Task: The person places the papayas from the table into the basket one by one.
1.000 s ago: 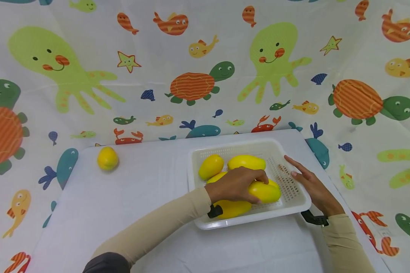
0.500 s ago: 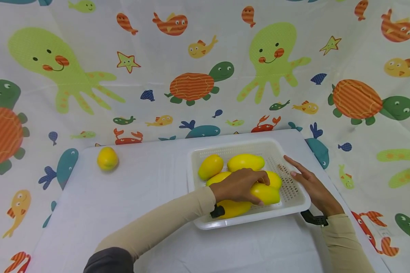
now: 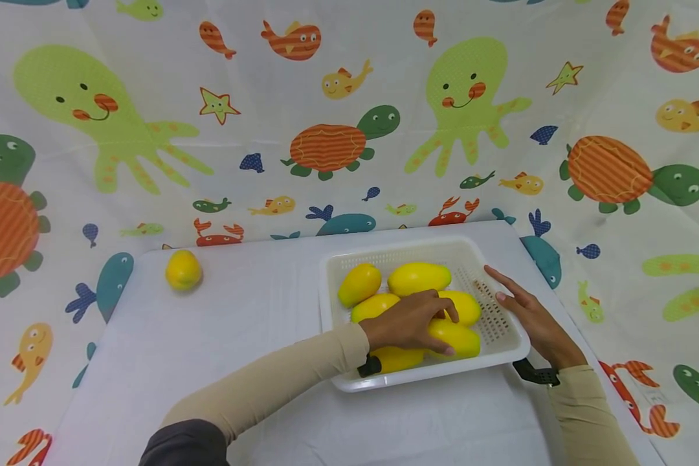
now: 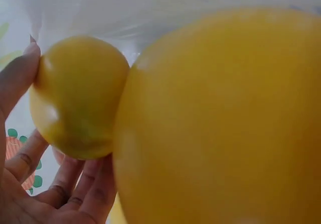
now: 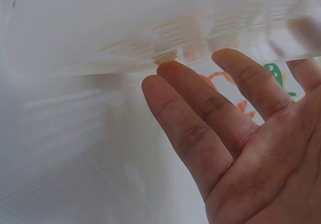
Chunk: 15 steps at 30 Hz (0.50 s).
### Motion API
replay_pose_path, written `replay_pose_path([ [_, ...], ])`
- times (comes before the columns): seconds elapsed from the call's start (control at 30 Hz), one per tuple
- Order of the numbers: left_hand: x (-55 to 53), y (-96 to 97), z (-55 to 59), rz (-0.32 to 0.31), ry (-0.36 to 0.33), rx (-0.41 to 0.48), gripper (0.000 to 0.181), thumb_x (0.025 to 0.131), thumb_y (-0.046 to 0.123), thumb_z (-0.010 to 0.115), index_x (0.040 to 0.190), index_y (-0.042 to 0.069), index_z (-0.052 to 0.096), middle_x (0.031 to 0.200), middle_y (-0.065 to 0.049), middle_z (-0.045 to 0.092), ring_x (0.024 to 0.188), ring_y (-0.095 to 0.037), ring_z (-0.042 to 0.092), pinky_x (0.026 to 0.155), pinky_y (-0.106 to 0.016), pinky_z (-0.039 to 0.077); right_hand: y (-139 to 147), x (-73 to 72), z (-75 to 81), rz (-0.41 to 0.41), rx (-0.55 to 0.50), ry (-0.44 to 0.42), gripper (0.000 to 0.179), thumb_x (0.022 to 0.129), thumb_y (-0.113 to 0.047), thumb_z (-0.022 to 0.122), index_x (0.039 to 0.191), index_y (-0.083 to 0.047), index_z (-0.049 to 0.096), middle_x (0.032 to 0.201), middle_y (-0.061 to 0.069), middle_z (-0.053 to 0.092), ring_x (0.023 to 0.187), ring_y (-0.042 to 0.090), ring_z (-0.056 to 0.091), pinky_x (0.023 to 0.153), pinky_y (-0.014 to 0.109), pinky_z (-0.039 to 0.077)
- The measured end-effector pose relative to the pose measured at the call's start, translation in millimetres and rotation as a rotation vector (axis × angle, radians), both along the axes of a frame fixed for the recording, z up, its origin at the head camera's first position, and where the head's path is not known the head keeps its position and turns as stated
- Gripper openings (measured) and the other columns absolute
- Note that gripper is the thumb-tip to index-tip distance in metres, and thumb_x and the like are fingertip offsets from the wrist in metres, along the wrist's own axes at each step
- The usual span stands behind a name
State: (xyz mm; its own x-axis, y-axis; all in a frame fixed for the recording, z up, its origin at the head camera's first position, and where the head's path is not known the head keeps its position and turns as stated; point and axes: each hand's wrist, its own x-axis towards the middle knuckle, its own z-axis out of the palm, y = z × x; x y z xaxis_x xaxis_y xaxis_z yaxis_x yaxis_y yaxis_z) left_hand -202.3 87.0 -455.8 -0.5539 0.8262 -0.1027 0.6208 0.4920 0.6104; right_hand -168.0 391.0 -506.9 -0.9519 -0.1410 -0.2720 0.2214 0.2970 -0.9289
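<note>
A white perforated plastic basket (image 3: 425, 377) holds several yellow mangoes, such as the mango (image 3: 359, 285) at its back left and another mango (image 3: 419, 278) beside it. My left hand (image 3: 408, 320) reaches in from the left and holds a mango (image 3: 463, 340) at the front right, thumb on the near side and fingers curled on the far side. In the left wrist view this mango (image 4: 80, 98) sits between thumb and fingers, while a nearer mango (image 4: 220, 118) fills the right half. My right hand (image 3: 538, 323) rests against the basket's right side, its fingers (image 5: 185, 128) nearly straight.
A single mango (image 3: 183, 270) lies on the white-covered table (image 3: 250, 304) at the back left. Behind and around the table hangs a curtain (image 3: 338, 58) printed with sea animals.
My left hand has brought its mango slightly down and nearer, and the mango behind now shows more. The right hand and the basket have stayed in place.
</note>
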Motion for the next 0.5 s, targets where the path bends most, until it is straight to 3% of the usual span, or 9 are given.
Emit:
replay_pose_path([
  [0.2, -4.3, -7.0, -3.0, -0.025, -0.089, 0.013, 0.058, 0.089, 0.043, 0.086, 0.138, 0.022, 0.066, 0.130, 0.008, 0.069, 0.112, -0.003, 0.059, 0.102, -0.015, 0.049, -1, -0.2, -0.7, -0.006, 0.015, 0.011, 0.062, 0.110, -0.048, 0.052, 0.166, -0.051, 0.024, 0.179, 0.016, 0.014, 0.119, 0.044, 0.070, 0.078, 0.059, 0.065],
  [0.4, -12.5, -16.2, -2.6, -0.014, -0.250, 0.047, 0.052, 0.091, 0.027, 0.086, 0.140, 0.022, 0.068, 0.134, 0.012, 0.071, 0.115, -0.003, 0.063, 0.105, -0.018, 0.052, -1, -1.1, -1.6, -0.004, 0.015, 0.012, 0.062, 0.110, -0.049, 0.052, 0.166, -0.052, 0.024, 0.179, 0.015, 0.013, 0.120, 0.044, 0.069, 0.080, 0.058, 0.065],
  [0.5, -15.1, -17.7, -1.9, -0.010, -0.295, 0.057, 0.050, 0.091, 0.021, 0.086, 0.138, 0.021, 0.070, 0.131, 0.012, 0.073, 0.115, -0.003, 0.064, 0.103, -0.019, 0.053, -1, -0.7, -2.2, -0.003, 0.013, 0.013, 0.062, 0.110, -0.049, 0.051, 0.166, -0.052, 0.023, 0.180, 0.015, 0.012, 0.120, 0.044, 0.069, 0.080, 0.058, 0.065],
])
